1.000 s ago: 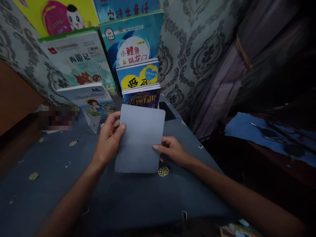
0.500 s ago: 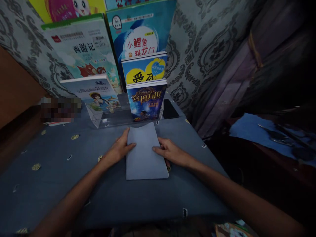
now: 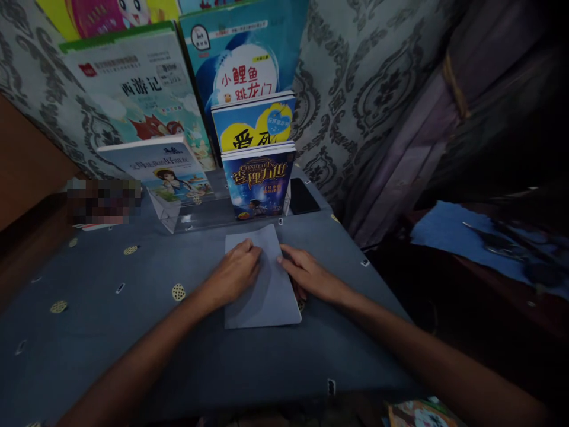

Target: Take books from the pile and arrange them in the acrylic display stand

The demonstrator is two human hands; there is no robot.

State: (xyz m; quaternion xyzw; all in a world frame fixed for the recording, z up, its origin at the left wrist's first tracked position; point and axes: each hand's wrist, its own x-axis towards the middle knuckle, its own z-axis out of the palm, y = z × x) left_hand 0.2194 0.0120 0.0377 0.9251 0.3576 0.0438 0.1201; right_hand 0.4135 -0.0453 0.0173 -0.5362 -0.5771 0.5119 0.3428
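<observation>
On the tablecloth point(image 3: 111, 344) mid-frame, my curled left hand point(image 3: 239, 268) rests on a grey booklet point(image 3: 269, 303) my right hand point(image 3: 309, 274) pinches, seemingly for steadiness.

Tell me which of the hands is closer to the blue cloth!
Right. The right hand is at the right edge of the pale booklet, with the blue cloth off to its right. The left hand is over the booklet, farther from the cloth.

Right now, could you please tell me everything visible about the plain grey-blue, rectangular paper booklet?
The booklet looks papery, without visible print, its lower right corner rounded. It lies on the dark blue-grey patterned cloth. The curled left hand rests on its upper part; the right hand holds its right edge.
</observation>
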